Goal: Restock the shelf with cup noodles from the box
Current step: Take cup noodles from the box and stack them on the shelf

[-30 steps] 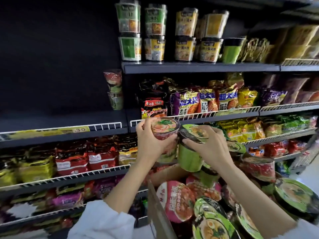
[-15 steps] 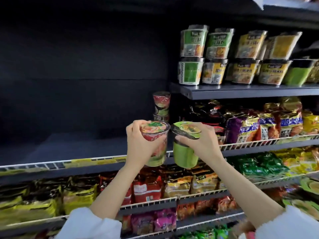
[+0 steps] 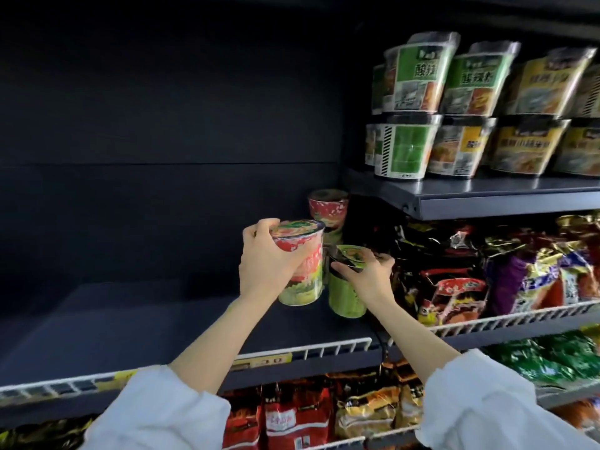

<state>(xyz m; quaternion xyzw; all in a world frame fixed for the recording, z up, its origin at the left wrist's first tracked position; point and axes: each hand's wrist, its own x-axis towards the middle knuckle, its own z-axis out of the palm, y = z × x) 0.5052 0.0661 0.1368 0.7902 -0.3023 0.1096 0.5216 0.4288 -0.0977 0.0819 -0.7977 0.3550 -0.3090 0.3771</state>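
Left hand grips a red-green cup; right hand, just beside, grips a green cup above the shelf.

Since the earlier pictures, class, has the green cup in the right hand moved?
Yes. The green cup, gripped by the right hand, has gone forward over the white wire rail and now sits low on the dark shelf.
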